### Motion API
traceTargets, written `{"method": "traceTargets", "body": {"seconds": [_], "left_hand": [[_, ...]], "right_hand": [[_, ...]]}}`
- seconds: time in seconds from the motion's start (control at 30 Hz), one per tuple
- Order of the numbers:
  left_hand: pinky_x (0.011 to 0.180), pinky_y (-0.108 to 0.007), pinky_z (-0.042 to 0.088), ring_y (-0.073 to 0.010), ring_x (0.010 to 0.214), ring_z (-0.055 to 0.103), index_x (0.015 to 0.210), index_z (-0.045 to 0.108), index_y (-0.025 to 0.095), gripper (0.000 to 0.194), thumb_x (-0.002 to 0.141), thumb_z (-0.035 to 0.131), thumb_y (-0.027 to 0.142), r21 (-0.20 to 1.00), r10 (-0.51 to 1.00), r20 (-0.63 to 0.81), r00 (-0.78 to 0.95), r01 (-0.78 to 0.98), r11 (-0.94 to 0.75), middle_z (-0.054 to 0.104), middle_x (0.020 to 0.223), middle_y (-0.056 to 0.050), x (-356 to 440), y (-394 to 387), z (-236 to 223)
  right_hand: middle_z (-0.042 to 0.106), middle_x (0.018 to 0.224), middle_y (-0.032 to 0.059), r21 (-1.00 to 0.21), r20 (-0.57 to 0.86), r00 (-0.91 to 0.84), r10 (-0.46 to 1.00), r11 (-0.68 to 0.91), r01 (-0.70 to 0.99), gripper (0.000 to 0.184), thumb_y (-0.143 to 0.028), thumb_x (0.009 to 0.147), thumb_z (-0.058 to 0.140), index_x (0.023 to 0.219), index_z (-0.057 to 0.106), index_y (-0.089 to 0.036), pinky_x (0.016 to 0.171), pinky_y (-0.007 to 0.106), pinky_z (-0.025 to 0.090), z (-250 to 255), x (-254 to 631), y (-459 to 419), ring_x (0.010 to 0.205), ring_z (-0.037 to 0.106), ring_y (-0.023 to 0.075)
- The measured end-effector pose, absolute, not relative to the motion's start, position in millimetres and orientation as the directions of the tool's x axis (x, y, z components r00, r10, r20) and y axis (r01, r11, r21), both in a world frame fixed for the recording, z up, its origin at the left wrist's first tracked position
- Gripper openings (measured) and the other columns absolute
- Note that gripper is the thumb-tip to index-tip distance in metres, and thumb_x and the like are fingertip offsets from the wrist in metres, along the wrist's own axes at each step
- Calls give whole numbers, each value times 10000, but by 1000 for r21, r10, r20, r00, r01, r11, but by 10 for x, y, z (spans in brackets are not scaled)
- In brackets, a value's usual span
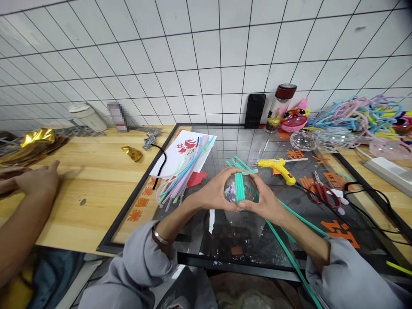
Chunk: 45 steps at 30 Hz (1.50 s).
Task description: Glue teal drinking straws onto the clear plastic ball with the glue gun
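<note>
Between my two hands is a clear plastic ball (249, 187) with green strips (240, 187) wrapped around its middle in a band. My left hand (218, 189) curls around the ball's left side, its thumb near the bottom of the band. My right hand (264, 198) grips the right side, with its thumb close to the other. A short green end sticks out at the top, and long green strips (286, 249) trail toward the lower right. Just beyond the ball lies a yellow glue gun (277, 166). Left of my hands, a bundle of pastel strips (189, 169) rests on white paper (165, 161).
Red-handled scissors (325, 195) and black cables lie at the right. A phone (255, 110), a glass bottle (279, 109) and a heap of coloured strips (357, 116) line the wall. Another person's arm (32, 210) rests on the wooden table (96, 184) at left, near gold foil (38, 137).
</note>
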<state>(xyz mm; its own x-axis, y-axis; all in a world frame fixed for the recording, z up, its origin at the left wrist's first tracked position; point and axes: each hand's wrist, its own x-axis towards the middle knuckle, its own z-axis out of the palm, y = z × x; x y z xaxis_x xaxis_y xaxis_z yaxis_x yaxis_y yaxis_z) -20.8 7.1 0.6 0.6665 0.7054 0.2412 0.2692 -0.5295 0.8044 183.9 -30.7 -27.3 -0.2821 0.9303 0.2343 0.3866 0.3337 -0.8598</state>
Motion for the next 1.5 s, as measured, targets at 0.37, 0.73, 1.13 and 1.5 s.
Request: {"method": "traceTargets", "body": {"seconds": [0.37, 0.73, 1.13, 1.5], "left_hand": [[1191, -537, 319, -352, 1388, 399, 1462, 348, 236, 1019, 584, 851, 355, 796, 691, 233, 684, 274, -539, 412, 1487, -133, -203, 71, 7], [1157, -521, 352, -342, 1314, 464, 1387, 408, 210, 940, 575, 853, 376, 804, 701, 237, 672, 269, -530, 460, 1419, -137, -195, 54, -2], [1160, -522, 346, -355, 1324, 454, 1400, 388, 221, 974, 560, 864, 352, 799, 701, 225, 677, 284, -531, 445, 1438, -138, -191, 47, 13], [1157, -510, 356, -348, 1315, 463, 1367, 407, 196, 953, 550, 866, 371, 800, 707, 210, 675, 297, -521, 462, 1413, -145, -190, 49, 26]], "right_hand": [[500, 1414, 131, -862, 260, -296, 919, 359, 357, 848, -614, 700, 748, 1385, 413, -244, 1131, 558, 361, -289, 1851, -281, 1328, 472, 333], [557, 1350, 128, -885, 241, -270, 932, 325, 333, 865, -613, 636, 794, 1346, 475, -237, 1089, 559, 401, -285, 1847, -270, 1255, 530, 340], [462, 1484, 127, -893, 224, -275, 935, 310, 327, 980, -623, 633, 795, 1450, 390, -261, 1158, 574, 323, -289, 1839, -280, 1380, 429, 344], [503, 1395, 148, -930, 190, -236, 953, 252, 268, 946, -593, 600, 822, 1353, 381, -230, 1129, 542, 357, -295, 1803, -296, 1306, 488, 325]]}}
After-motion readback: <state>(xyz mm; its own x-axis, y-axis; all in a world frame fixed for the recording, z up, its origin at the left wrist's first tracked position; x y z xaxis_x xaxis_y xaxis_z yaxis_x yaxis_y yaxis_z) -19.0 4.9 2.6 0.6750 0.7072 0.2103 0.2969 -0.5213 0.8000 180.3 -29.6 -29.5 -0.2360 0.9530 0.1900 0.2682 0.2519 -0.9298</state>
